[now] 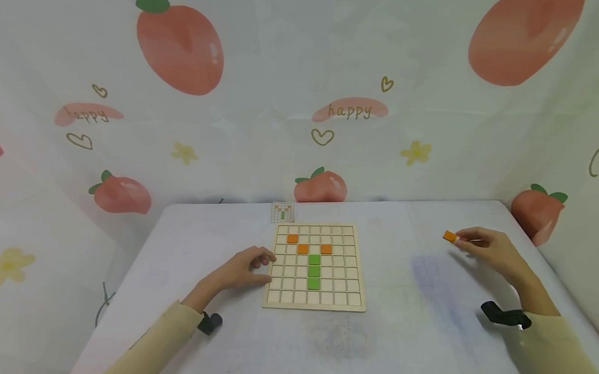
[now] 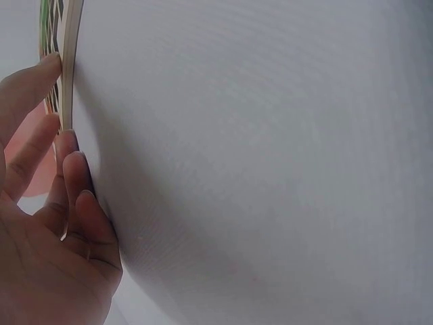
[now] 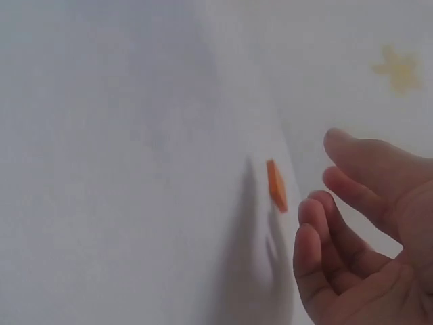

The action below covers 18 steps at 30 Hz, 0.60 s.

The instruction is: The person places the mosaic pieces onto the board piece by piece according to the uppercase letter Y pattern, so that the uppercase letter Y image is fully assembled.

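Note:
A wooden grid board [image 1: 343, 304] lies on the table with 3 orange square tiles and 3 green ones in its cells, which form a Y-like shape with one arm longer. My left hand [image 1: 244, 268] rests at the board's left edge, thumb and fingertips touching its rim; the left wrist view shows the fingertips [image 2: 49, 62] right at the edge of the board [image 2: 70, 74]. To the right, a loose orange tile [image 1: 449, 236] lies just beyond the fingertips of my right hand [image 1: 491, 250]. In the right wrist view a gap shows between that tile [image 3: 276, 185] and the loosely bent fingers.
A small pattern card [image 1: 283, 212] with a printed grid lies behind the board. The white table [image 1: 399, 340] ends at a hanging cloth [image 1: 256, 144] printed with peaches. A black strap with a camera sits on each wrist.

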Available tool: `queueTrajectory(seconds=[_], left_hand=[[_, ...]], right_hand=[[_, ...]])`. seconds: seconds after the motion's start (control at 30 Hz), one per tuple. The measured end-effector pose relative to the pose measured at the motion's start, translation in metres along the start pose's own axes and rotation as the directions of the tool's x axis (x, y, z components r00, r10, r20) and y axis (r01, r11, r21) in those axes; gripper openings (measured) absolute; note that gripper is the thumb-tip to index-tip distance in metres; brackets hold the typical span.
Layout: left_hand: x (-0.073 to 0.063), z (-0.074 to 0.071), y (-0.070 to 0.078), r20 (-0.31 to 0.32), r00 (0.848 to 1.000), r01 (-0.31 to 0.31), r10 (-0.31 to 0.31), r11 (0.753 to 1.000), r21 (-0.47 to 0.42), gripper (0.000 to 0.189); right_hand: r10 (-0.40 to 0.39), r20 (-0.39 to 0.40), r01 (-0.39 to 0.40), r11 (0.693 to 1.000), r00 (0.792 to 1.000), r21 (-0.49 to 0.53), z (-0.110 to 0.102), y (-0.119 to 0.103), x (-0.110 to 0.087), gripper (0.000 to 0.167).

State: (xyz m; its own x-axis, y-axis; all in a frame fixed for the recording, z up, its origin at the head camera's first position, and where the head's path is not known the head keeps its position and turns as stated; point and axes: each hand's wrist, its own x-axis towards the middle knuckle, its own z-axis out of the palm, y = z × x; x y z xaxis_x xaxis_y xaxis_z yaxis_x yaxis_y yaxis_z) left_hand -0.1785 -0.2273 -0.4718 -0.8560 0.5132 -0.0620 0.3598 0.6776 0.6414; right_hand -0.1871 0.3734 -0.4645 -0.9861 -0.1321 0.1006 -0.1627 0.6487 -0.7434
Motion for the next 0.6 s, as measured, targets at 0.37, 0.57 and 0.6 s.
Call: queueTrajectory(seconds=[0.37,0.57,0.6], left_hand=[[0.000,-0.002,0.000,0.002,1.000,-0.013,0.013,1.000,-0.017,0.042],[-0.001,-0.001,0.001,-0.001,1.000,-0.011,0.011,1.000,-0.017,0.042],[-0.001,-0.001,0.001,-0.001,1.000,-0.008,0.008,1.000,-0.015,0.042]], right_hand=[[0.010,0.059,-0.009,1.000,0.998,-0.016,-0.008,0.010,0.017,0.056],[-0.008,0.074,0.010,0.999,0.997,-0.034,-0.003,0.015,0.029,0.055],[-0.008,0.075,0.011,0.999,0.997,-0.040,-0.002,0.014,0.030,0.055]])
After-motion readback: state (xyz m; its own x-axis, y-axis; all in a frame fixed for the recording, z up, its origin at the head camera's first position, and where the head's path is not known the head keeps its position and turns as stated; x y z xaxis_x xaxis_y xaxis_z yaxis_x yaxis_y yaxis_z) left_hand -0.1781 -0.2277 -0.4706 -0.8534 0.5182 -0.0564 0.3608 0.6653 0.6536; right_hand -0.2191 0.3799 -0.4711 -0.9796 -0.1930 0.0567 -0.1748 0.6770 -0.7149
